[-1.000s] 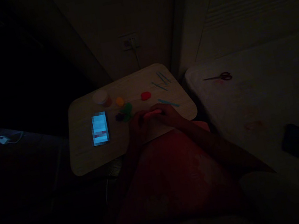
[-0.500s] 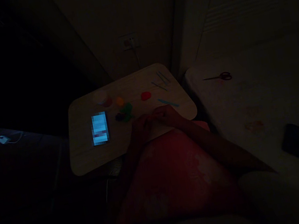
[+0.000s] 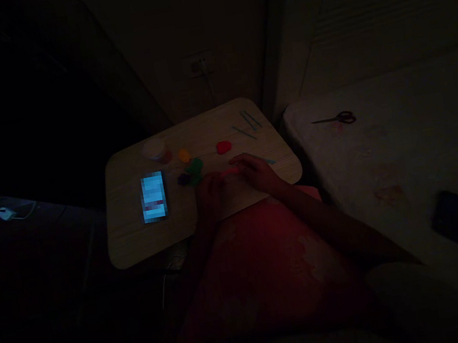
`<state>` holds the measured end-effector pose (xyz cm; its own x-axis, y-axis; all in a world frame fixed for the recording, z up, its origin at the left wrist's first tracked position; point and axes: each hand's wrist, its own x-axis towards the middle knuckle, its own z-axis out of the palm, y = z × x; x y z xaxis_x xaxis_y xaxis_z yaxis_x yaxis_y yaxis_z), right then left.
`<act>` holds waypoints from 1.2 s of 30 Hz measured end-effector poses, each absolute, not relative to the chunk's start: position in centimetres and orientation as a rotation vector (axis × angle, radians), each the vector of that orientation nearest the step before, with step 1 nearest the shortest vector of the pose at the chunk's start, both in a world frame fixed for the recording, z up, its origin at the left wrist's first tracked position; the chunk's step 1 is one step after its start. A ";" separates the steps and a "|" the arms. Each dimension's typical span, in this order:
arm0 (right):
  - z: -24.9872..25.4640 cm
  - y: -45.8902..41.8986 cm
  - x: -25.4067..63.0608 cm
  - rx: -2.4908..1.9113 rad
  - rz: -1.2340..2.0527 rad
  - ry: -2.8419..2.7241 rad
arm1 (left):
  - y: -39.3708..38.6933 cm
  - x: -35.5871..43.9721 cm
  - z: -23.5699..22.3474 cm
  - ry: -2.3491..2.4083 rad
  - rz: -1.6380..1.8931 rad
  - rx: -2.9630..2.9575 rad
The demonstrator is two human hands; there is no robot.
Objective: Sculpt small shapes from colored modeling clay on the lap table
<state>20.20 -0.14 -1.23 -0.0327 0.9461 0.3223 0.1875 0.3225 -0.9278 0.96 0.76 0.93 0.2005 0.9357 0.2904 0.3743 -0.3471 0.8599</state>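
The fingers of the right hand point(image 3: 256, 172) curl over a pink clay lump point(image 3: 228, 172), though any grip is too dark to tell. The left hand point(image 3: 211, 195) lies just beside it, also unclear. Both rest on a wooden table point(image 3: 143, 240), with green clay point(image 3: 195, 170) just beyond and a phone point(image 3: 153, 196) to the left.

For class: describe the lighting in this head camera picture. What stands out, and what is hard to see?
In the head view, the room is very dark; the phone screen glows blue and is blurred into blocks; the table shows dimly; the left hand and right hand sit in shadow.
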 end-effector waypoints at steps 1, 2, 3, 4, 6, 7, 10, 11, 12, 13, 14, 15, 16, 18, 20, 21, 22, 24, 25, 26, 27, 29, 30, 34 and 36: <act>-1.4 -0.1 20.2 -1.091 0.885 -1.433 | 0.8 1.0 0.8 1.209 1.133 1.807; -1.6 0.0 20.2 -1.080 0.910 -1.398 | 0.9 1.0 0.6 1.189 1.134 1.795; -1.8 0.1 20.1 -1.067 0.934 -1.360 | 0.9 1.0 0.5 1.162 1.122 1.797; -1.9 0.1 20.1 -1.053 0.958 -1.329 | 1.0 1.0 0.4 1.134 1.107 1.812; -1.9 0.2 20.0 -1.030 1.009 -1.278 | 1.1 1.0 0.3 1.082 1.086 1.877; -1.9 0.2 20.0 -1.024 1.029 -1.264 | 1.1 1.0 0.3 1.056 1.094 1.918; -1.9 0.2 20.0 -1.016 1.016 -1.276 | 1.4 1.0 0.1 1.012 1.180 2.012; -1.8 0.2 20.1 -1.023 0.994 -1.291 | 1.4 0.9 0.0 1.017 1.199 2.023; -1.7 0.2 20.1 -1.039 0.969 -1.310 | 1.5 0.9 -0.1 1.033 1.199 2.018; -1.6 0.2 20.1 -1.060 0.949 -1.330 | 1.5 0.9 -0.3 1.055 1.178 1.998; -1.5 0.1 20.1 -1.083 0.936 -1.353 | 1.5 0.9 -0.4 1.075 1.149 1.964; -1.4 0.1 20.1 -1.101 0.934 -1.380 | 1.5 0.8 -0.6 1.088 1.123 1.917; -1.3 0.0 20.1 -1.110 0.941 -1.411 | 1.4 0.8 -0.8 1.090 1.104 1.863; -1.0 -0.1 20.2 -1.101 0.966 -1.475 | 1.3 0.8 -0.9 1.081 1.086 1.769; -0.8 -0.3 20.2 -1.080 0.982 -1.536 | 1.2 0.8 -0.6 1.062 1.079 1.735; -0.7 -0.4 20.2 -1.075 0.977 -1.562 | 1.0 0.9 -0.4 1.056 1.064 1.740; -0.6 -0.4 20.2 -1.073 0.965 -1.588 | 0.9 0.9 -0.2 1.051 1.059 1.749; -0.4 -0.5 20.2 -1.080 0.914 -1.640 | 0.7 0.9 0.3 1.066 1.038 1.747; -0.2 -0.6 20.1 -1.091 0.887 -1.660 | 0.6 0.9 0.5 1.082 1.038 1.735; -0.1 -0.7 20.1 -1.106 0.865 -1.679 | 0.5 0.8 0.6 1.103 1.037 1.726; 0.0 -0.7 20.1 -1.122 0.850 -1.696 | 0.5 0.8 0.6 1.127 1.036 1.721; 0.0 -0.7 20.1 -1.146 0.849 -1.730 | 0.6 0.8 0.6 1.164 1.036 1.725; 0.0 -0.7 20.1 -1.150 0.851 -1.748 | 0.6 0.8 0.5 1.175 1.035 1.733; -0.4 -0.5 20.2 -1.136 0.805 -1.805 | 0.7 0.7 0.4 1.149 1.018 1.766; -0.5 -0.5 20.2 -1.126 0.775 -1.839 | 0.7 0.7 0.5 1.135 1.004 1.778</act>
<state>20.15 -0.46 -0.52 -0.2586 0.9089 0.3273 0.4005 0.4092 -0.8198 0.70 0.75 0.45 0.2877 0.9359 0.2032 0.3159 -0.2930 0.9024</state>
